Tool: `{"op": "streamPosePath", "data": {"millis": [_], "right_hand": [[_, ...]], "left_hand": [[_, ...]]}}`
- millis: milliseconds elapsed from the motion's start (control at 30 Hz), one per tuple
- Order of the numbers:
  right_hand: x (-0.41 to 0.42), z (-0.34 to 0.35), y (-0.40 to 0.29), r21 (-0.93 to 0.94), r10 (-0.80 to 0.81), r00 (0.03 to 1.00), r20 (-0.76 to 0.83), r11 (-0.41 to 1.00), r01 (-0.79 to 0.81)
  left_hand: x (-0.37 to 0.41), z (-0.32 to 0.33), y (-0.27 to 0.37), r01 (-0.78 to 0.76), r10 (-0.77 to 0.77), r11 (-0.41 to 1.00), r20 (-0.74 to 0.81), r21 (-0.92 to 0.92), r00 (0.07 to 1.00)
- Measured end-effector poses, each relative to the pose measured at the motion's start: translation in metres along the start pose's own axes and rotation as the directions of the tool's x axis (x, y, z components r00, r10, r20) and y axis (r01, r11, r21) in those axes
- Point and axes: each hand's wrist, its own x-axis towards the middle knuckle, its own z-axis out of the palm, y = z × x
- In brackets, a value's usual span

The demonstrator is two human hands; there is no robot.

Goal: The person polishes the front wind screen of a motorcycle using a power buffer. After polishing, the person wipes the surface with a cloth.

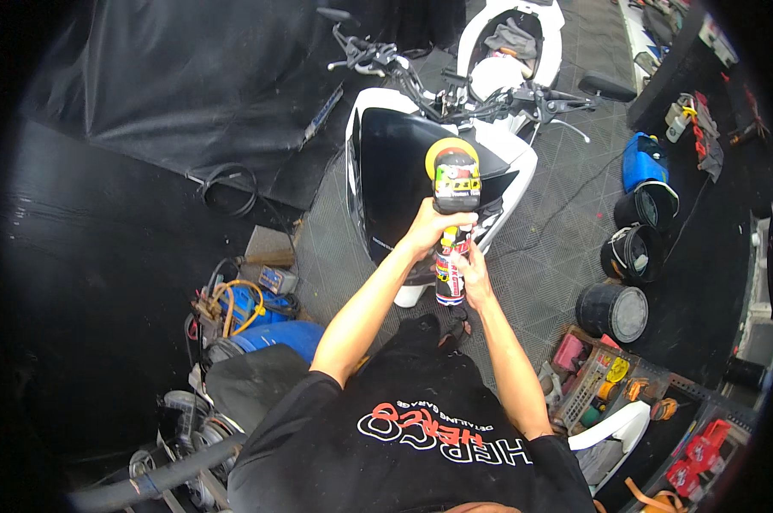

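A handheld polisher (457,183) covered in bright stickers stands out from my chest towards the front of a white scooter (520,163). My left hand (430,226) is wrapped around the tool just below its head. Lower down, my right hand (477,272) grips its sticker-covered body. The tool's round yellow pad (432,157) is over the scooter's glossy black front panel (396,186). Whether the pad touches the panel I cannot tell, since the polisher's head hides most of it.
Bare handlebars (447,106) with levers cross behind the panel. Black buckets (630,253) and a blue jerrycan (645,160) line the right side. A rack (585,378) of pads stands lower right. Hoses (248,298) and a blue drum (281,336) are at left. A cable (553,218) crosses the floor mat.
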Motion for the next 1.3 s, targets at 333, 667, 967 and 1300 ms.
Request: {"op": "streamPosePath", "data": {"millis": [333, 667, 967, 1300], "right_hand": [[0.001, 0.02, 0.022, 0.107, 0.024, 0.981, -0.191, 0.994, -0.004], [0.027, 0.073, 0.071, 0.071, -0.156, 0.883, -0.442, 0.975, 0.208], [0.064, 0.126, 0.1, 0.052, -0.224, 0.788, -0.574, 0.95, 0.308], [0.083, 0.126, 0.071, -0.114, -0.268, 0.777, -0.57, 0.962, 0.248]], "left_hand": [[-0.007, -0.017, 0.001, 0.089, -0.101, 0.988, 0.094, 0.123, 0.99], [0.03, -0.078, -0.009, 0.061, -0.03, 0.997, 0.527, -0.042, 0.849], [0.049, -0.121, 0.053, 0.072, -0.085, 0.996, 0.633, 0.046, 0.77], [0.058, -0.129, 0.053, 0.04, -0.041, 0.999, 0.525, 0.013, 0.85]]}}
